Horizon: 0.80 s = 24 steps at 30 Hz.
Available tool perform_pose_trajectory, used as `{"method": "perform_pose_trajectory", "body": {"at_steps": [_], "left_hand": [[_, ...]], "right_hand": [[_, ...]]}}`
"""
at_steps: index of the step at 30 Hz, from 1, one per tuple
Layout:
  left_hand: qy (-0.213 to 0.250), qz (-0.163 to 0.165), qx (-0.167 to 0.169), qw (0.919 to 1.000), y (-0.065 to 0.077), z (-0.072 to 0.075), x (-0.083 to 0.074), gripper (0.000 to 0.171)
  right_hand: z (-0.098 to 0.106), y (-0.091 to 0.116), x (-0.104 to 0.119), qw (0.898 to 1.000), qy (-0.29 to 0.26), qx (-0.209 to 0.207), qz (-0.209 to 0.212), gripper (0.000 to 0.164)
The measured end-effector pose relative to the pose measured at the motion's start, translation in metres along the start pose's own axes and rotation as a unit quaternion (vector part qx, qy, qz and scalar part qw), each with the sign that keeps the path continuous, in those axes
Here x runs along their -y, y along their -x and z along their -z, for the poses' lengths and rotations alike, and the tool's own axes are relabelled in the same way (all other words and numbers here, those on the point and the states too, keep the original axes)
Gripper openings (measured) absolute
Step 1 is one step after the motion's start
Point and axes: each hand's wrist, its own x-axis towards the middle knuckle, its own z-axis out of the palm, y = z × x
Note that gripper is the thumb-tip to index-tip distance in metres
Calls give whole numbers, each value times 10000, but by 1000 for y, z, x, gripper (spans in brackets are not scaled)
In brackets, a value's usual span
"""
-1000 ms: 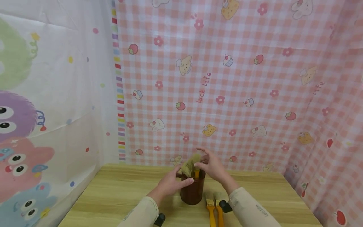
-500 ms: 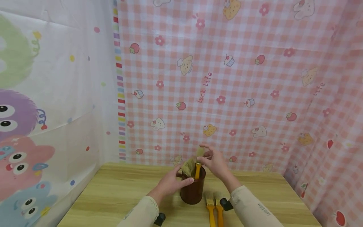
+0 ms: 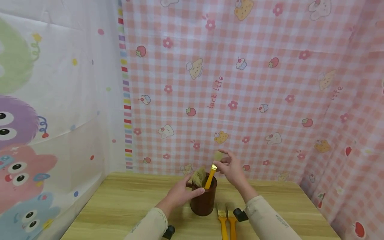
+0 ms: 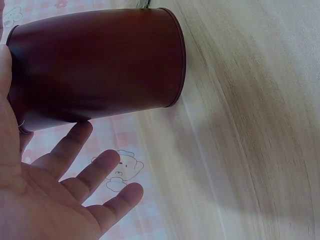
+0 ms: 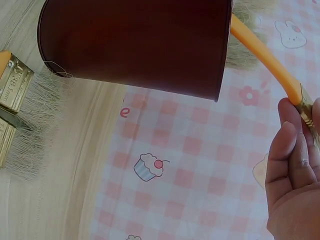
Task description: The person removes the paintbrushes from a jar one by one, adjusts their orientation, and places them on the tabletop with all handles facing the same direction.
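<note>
A dark brown cylindrical cup (image 3: 202,202) stands upright on the table. My left hand (image 3: 180,193) holds it near the rim, thumb on the near side and index finger on the far side. In the left wrist view, the other fingers (image 4: 114,207) spread away from the cup's wall. My right hand (image 3: 232,170) pinches a paintbrush (image 3: 211,176) by its metal ferrule, bristles up. The lower end of its orange handle is still inside the cup, and the brush leans right. More pale bristles (image 3: 199,177) stick out of the cup on the left.
Two paintbrushes with orange handles (image 3: 223,227) lie side by side on the wooden table (image 3: 126,203), right of the cup, near my right sleeve. A pink checked cloth (image 3: 255,83) hangs behind the table, with a white printed cloth (image 3: 90,83) at left.
My right hand has moved up and to the right, drawing the paintbrush partly out of the cup and tilting it. The left hand and the cup have stayed put.
</note>
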Motion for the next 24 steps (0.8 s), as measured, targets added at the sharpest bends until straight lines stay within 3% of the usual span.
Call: {"method": "perform_pose_trajectory", "body": {"at_steps": [5,15,24], "left_hand": [[-30,-3,-9,10000,2,1,-2,98],[-151,41,-35,9999,0,0,-2,99],[-81,-19,-107,9999,5,1,-5,98]], "right_hand": [[4,-2,-5,9993,-295,-204,-145,59],[11,-2,-13,9905,-906,-584,-857,63],[19,3,-15,9807,-1356,-569,-1288,69]]}}
